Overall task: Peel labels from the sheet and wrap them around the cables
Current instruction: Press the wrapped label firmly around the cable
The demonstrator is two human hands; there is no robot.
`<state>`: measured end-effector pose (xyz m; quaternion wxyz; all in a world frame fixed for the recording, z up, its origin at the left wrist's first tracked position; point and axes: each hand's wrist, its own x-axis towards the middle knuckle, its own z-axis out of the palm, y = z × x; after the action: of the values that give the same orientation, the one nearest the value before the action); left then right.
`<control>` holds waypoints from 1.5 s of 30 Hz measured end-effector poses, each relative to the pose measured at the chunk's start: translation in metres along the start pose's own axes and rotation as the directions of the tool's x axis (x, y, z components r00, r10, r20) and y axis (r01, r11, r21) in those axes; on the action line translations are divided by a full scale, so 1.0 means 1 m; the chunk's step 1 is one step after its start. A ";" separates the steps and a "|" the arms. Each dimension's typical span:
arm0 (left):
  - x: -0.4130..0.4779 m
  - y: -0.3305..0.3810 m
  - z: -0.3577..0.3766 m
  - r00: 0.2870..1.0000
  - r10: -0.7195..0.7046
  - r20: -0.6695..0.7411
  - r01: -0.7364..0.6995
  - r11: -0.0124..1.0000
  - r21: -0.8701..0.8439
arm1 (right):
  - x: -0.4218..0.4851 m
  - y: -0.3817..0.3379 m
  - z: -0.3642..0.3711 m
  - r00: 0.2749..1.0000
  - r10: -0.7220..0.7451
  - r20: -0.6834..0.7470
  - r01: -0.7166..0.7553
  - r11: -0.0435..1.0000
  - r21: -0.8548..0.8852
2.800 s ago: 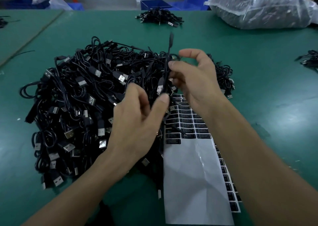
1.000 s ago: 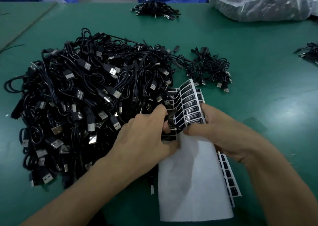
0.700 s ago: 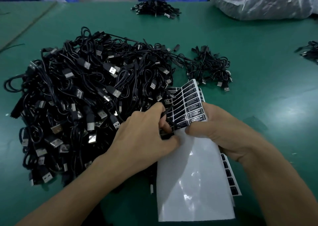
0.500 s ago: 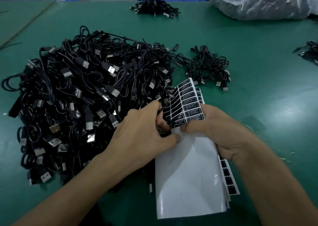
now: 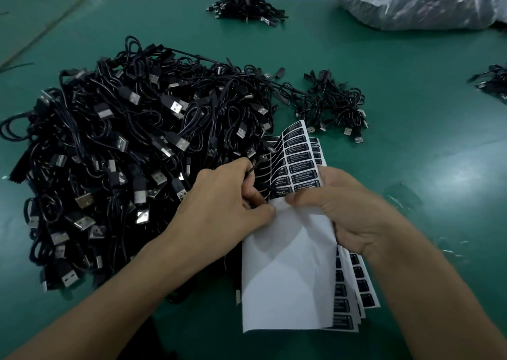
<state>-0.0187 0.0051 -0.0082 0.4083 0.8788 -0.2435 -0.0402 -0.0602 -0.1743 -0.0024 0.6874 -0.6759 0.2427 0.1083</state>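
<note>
A black cable heap [image 5: 123,153] covers the green surface [image 5: 411,153] at left. A clear plastic bag [image 5: 417,0] far right holds dark goods, too blurred to name. The right hand [image 5: 356,217] pinches the label sheet [image 5: 288,263], bending its top upward. The left hand [image 5: 219,211], fingers curled, holds a thin cable [image 5: 251,171] beside the labels.

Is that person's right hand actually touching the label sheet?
Touching. The head view shows the right hand gripping the label sheet, thumb pressed on its white backing.
</note>
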 end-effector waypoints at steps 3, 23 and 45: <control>0.002 -0.001 -0.003 0.999 -0.026 0.023 0.027 0.999 -0.040 | 0.001 0.001 -0.001 1.000 -0.011 0.021 0.011 1.000 -0.020; 0.012 0.003 -0.019 0.974 -0.204 -0.094 0.144 0.889 -0.434 | -0.010 0.007 0.015 0.755 -0.654 0.040 0.358 0.360 -0.862; 0.008 0.003 -0.010 0.978 -0.194 -0.071 0.144 0.887 -0.440 | -0.009 0.012 0.037 0.549 -0.836 0.001 0.556 0.365 -0.747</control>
<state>-0.0103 0.0069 0.0022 0.6009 0.7851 -0.1275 -0.0790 -0.0670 -0.1359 -0.0094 0.3085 -0.9165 -0.0037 -0.2547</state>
